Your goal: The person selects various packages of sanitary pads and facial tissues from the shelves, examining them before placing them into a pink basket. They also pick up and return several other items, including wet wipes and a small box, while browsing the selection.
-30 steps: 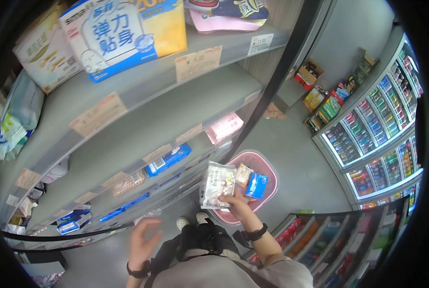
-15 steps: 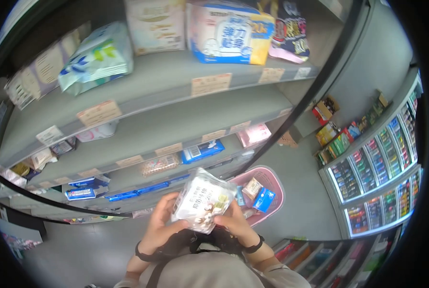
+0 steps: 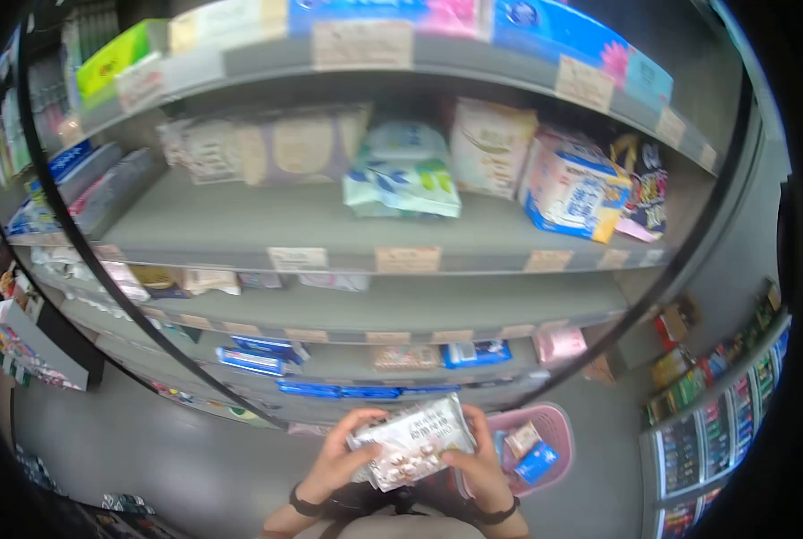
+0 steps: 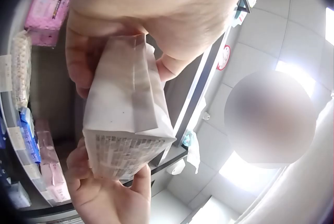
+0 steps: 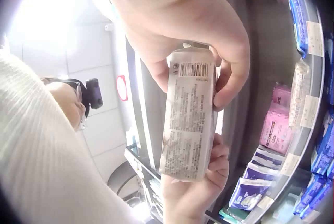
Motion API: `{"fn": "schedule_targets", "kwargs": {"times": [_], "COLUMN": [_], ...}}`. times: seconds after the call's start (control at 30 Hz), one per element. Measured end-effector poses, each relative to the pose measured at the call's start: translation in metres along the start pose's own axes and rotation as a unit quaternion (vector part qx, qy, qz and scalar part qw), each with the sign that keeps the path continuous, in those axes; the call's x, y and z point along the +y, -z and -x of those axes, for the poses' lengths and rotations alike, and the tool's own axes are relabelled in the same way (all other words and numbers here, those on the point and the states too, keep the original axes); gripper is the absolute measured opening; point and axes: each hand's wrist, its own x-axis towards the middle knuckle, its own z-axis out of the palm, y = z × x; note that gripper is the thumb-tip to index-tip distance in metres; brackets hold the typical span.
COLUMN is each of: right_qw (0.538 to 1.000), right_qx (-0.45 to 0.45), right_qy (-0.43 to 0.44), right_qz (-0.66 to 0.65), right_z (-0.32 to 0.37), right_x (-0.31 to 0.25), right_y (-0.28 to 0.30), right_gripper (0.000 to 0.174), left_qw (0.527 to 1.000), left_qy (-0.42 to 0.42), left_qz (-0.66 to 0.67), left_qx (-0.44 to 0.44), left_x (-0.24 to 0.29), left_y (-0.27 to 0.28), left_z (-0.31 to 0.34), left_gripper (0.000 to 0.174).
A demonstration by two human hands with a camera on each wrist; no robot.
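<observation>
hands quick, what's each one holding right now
Left hand: grips the left end of the white packet.
Right hand: grips the right end of the same packet.

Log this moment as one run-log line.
left hand: grips white packet | right hand: grips white packet | pink basket: right of hands, small packs inside

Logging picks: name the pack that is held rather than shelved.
The white pack, held at its ends by the left grip and right grip; the other packs lie on the shelves or in the pink basket.
</observation>
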Motion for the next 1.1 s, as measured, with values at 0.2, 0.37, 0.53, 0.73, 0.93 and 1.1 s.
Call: {"fn": "schedule_targets", "kwargs": {"times": [0.2, 0.37, 0.53, 0.73, 0.93, 1.1], "right_qw": [0.998, 0.999, 0.993, 0.986, 0.979, 0.973], "right_qx": [-0.04, 0.0, -0.099, -0.137, -0.158, -0.138], "right_qy": [-0.043, 0.015, 0.03, -0.019, -0.051, -0.035], "right_qz": [0.026, 0.046, 0.056, 0.089, 0.114, 0.182], "right_z": [0.0, -0.003, -0.008, -0.014, -0.012, -0.013], "right_x": [-0.01, 0.002, 0.022, 0.029, 0.027, 0.039], "right_y": [-0.02, -0.025, -0.013, -0.019, -0.045, -0.07], "right_gripper": [0.096, 0.096, 0.101, 0.098, 0.1, 0.101], "left_qw": [1.0, 1.0, 0.999, 0.997, 0.992, 0.985], "left_qy": [-0.004, 0.016, -0.021, -0.009, -0.048, -0.076], "left_qz": [-0.003, -0.01, -0.025, -0.019, 0.066, 0.116], "left_qx": [0.019, 0.005, 0.042, 0.07, 0.091, 0.105], "left_x": [0.016, 0.02, 0.017, 0.009, 0.018, 0.013], "left_y": [0.008, 0.007, 0.018, 0.037, 0.049, 0.077], "left_z": [0.014, 0.02, 0.028, 0.04, 0.055, 0.061], "left_gripper": [0.051, 0.079, 0.078, 0.079, 0.071, 0.076]}}
